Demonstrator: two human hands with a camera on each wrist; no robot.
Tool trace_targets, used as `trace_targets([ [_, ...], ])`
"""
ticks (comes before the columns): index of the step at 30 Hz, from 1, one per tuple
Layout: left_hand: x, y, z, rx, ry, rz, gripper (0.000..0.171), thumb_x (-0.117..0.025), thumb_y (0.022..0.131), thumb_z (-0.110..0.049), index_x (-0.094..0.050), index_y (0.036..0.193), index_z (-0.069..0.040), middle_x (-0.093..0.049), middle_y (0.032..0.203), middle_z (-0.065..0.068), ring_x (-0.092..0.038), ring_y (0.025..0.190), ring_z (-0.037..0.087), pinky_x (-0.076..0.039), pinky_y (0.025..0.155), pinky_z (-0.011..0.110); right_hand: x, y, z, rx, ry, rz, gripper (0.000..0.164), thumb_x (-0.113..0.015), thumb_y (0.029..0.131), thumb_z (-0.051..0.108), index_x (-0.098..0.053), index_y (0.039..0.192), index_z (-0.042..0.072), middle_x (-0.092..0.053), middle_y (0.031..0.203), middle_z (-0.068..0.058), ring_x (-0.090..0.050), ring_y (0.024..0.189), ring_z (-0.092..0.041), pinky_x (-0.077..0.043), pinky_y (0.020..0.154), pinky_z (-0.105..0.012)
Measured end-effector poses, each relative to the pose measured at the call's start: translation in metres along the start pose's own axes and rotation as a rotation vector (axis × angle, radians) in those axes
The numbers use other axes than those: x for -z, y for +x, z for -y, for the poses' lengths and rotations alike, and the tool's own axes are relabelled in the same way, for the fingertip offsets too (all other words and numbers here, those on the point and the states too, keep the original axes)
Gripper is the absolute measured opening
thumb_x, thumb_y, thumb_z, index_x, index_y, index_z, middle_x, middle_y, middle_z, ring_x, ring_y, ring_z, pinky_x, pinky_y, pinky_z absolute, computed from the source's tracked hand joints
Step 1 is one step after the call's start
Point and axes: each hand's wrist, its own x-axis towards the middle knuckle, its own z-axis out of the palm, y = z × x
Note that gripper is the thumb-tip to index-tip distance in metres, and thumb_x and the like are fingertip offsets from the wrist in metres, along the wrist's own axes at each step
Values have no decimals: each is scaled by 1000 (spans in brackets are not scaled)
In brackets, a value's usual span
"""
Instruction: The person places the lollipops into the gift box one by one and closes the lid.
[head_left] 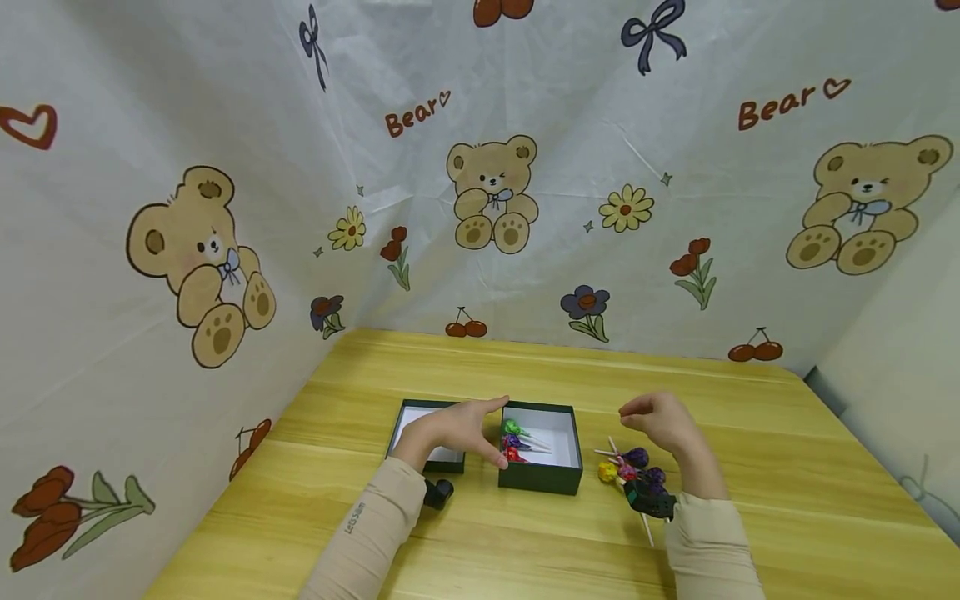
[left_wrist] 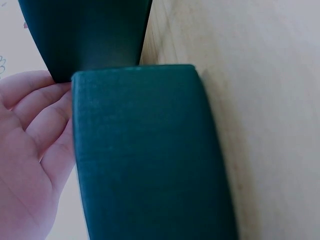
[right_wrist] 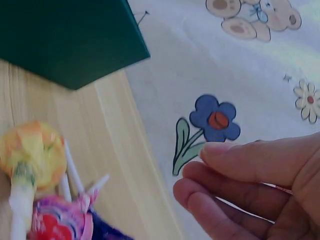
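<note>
My left hand (head_left: 461,427) reaches over the dark green box (head_left: 536,477) with its thumb and index finger spread apart, their tips at the box's left corners. Inside that box lie several wrapped lollipops (head_left: 514,442), green, purple and red, sticks pointing right. In the left wrist view, fingers (left_wrist: 40,107) stretch past a near green wall towards another green box face. My right hand (head_left: 663,423) hovers above the loose lollipops, thumb and fingers loosely bent, nothing visible between them. In the right wrist view, a yellow lollipop (right_wrist: 35,155) and a pink one (right_wrist: 57,220) lie beside it.
A second green tray or lid (head_left: 405,417) with a white inside sits left of the box, partly behind my left hand. Several lollipops (head_left: 627,472) are piled on the wooden table (head_left: 495,542). A bear-print cloth (head_left: 420,183) hangs along the back and left side.
</note>
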Motion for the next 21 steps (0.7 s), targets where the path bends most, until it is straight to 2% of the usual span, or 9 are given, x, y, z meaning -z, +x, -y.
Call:
trace_targets([
  [11, 1, 0, 0, -10, 3, 16, 113, -87, 76, -45, -18, 162, -21, -29, 165, 5, -32, 150, 27, -40, 115, 49, 0, -1, -28, 3, -12, 81, 23, -65, 94, 3, -69, 110, -12, -72, 101, -22, -69, 90, -29, -58, 80, -47],
  [21, 1, 1, 1, -24, -14, 17, 114, -87, 76, -44, -18, 162, -20, -27, 166, 5, -30, 151, 27, -38, 117, 49, 0, 2, -39, -57, -38, 120, 19, -67, 90, 0, -71, 105, -11, -71, 103, -24, -68, 93, -31, -57, 82, -48],
])
